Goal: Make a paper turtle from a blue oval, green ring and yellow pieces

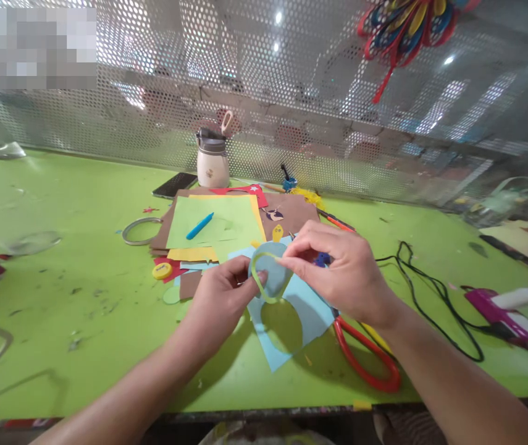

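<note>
Presently, I log one pale-blue disc (279, 278), flat, smooth, round-edged, pinched in the left hand (224, 289). One lime strip (259, 287), slender, curved, pinched by the right hand (340, 266).

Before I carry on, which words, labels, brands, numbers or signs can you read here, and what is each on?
Words, brands, numbers: none legible.
Yellow disc: dark marks, too blurred to read.
Pale bottle: small print on its front, too small to make out.
Red paper: a white star shape, no readable letters.
</note>
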{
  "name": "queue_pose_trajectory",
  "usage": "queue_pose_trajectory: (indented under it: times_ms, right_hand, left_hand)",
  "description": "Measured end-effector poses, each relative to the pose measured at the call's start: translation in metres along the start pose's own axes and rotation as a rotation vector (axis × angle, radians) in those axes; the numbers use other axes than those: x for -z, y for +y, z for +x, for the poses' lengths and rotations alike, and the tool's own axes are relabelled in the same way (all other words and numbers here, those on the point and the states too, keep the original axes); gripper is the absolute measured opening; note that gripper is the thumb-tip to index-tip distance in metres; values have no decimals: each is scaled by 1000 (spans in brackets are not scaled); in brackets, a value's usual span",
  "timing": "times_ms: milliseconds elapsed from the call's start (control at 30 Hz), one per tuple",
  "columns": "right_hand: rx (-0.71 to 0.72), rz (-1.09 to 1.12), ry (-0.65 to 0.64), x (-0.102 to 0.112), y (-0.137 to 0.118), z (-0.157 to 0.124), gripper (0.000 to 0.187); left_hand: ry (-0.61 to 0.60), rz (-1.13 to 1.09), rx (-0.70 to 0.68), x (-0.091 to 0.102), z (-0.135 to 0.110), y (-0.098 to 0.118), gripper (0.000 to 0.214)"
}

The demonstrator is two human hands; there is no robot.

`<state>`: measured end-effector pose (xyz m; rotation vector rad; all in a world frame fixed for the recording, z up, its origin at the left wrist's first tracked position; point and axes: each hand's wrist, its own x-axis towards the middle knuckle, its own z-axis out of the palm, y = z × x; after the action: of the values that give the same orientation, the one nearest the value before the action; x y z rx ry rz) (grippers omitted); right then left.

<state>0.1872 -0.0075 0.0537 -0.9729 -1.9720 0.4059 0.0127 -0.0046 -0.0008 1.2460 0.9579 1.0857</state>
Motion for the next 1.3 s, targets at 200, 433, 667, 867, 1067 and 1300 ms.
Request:
queue_pose_trajectory:
  times_ms: [200, 433, 667, 867, 1067, 1300]
  right_hand:
    - [-201, 247, -184, 14, -9, 3, 13]
    - [-324, 341, -206, 19, 3, 15, 11]
    - [-159, -35, 20, 6, 0, 8, 9]
    - [-176, -87, 58, 3, -3, 9, 13]
    - [-203, -93, 72, 1, -3, 7, 16]
    - [-205, -94, 99, -1, -4, 8, 15]
  left_hand:
    - [26, -57, -17, 1, 3, 0, 13]
    - [-29, -88, -1, 0, 1, -4, 18]
    - [-37, -28, -25, -2, 1, -4, 21]
    - [-65, 18, -50, -3, -1, -3, 20]
    - [-64, 30, -65, -5, -3, 1, 22]
    - [-60, 24, -58, -4, -4, 0, 22]
